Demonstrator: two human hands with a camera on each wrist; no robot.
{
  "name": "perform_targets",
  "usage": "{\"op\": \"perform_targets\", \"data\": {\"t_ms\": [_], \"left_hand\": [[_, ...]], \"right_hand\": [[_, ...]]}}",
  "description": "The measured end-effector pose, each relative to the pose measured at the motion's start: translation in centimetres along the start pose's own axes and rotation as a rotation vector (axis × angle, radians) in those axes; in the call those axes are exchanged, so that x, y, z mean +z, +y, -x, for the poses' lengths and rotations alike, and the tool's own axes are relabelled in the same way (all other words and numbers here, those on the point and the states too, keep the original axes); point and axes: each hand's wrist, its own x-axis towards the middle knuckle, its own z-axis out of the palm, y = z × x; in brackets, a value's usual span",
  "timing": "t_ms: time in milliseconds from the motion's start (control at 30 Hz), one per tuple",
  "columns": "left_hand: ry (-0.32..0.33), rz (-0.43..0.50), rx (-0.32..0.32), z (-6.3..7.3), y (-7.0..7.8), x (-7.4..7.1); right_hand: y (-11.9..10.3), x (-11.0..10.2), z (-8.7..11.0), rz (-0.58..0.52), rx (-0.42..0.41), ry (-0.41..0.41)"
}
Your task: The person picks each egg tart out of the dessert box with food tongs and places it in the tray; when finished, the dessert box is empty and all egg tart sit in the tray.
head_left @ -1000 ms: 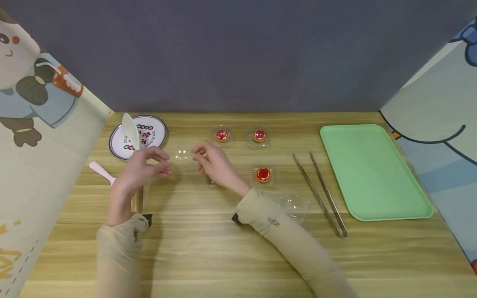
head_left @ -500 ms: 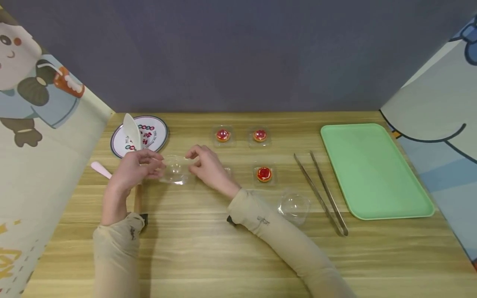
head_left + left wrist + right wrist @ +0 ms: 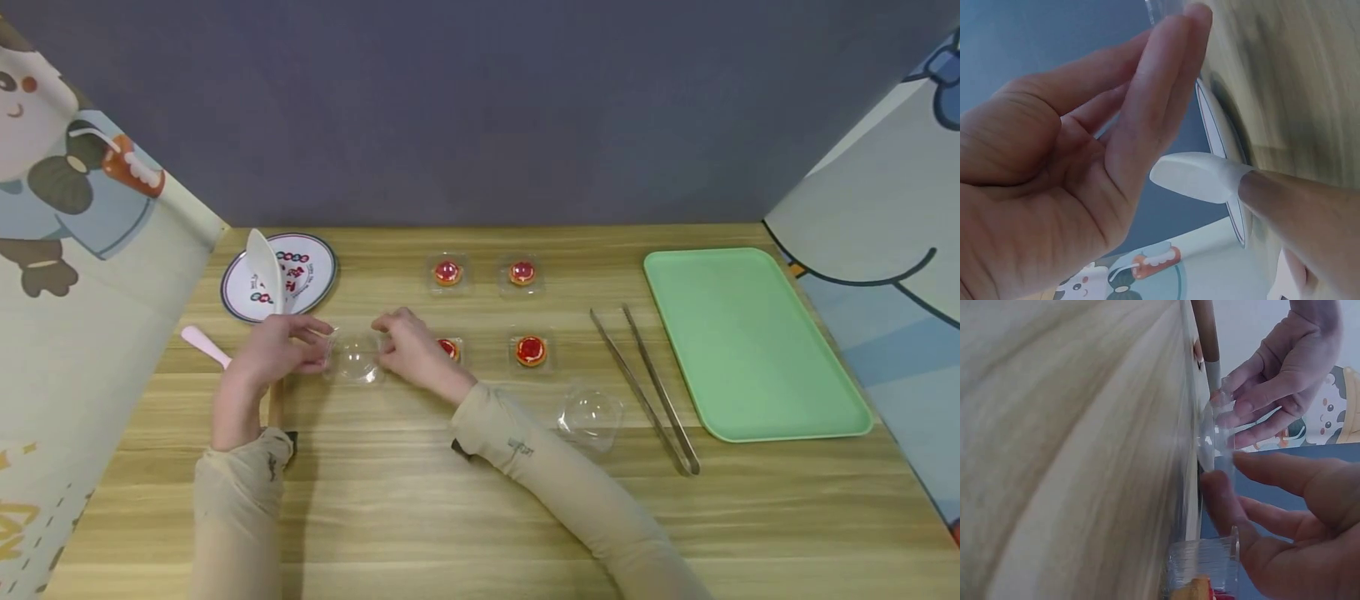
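Between both hands, low over the table, is a clear plastic lid with a round dome [image 3: 356, 357]. My left hand [image 3: 279, 348] pinches its left edge between thumb and fingers; a bit of the plastic [image 3: 1159, 9] shows at those fingertips in the left wrist view. At the opposite edge, my right hand [image 3: 411, 348] pinches it with thumb and index finger. In the right wrist view the lid's dome [image 3: 1206, 439] bulges toward the tabletop. Beside my right hand, partly hidden by it, a small red-topped tart [image 3: 450, 349] sits in a clear tray.
Several more tarts [image 3: 531, 351] in clear trays stand around the middle. Another clear domed lid [image 3: 592, 416] lies near metal tongs [image 3: 660, 400]. A green tray [image 3: 757, 346] is at right. At left are a printed plate [image 3: 313, 275], a white-headed spatula [image 3: 262, 258] and a pink handle [image 3: 202, 343].
Both hands have brought the clear lid nearer to me and lower, and the right hand has shifted a little left. More of the tart beside the right hand shows now.
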Motion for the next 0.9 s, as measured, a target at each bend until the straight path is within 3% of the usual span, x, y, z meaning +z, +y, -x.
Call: {"op": "perform_targets", "data": {"t_ms": [233,633,900], "left_hand": [[0.043,-0.17,0.054,-0.1,0.0,0.4],[0.065,-0.176,0.031,-0.2,-0.1,0.4],[0.162,-0.24,0.075,0.1,0.5,0.1]], "right_hand": [[-0.2,0.0,0.1,0.116,-0.025,-0.038],[-0.5,-0.2,0.7,0.138,-0.027,-0.031],[-0.9,-1.7,1.4,0.12,-0.052,0.05]]}}
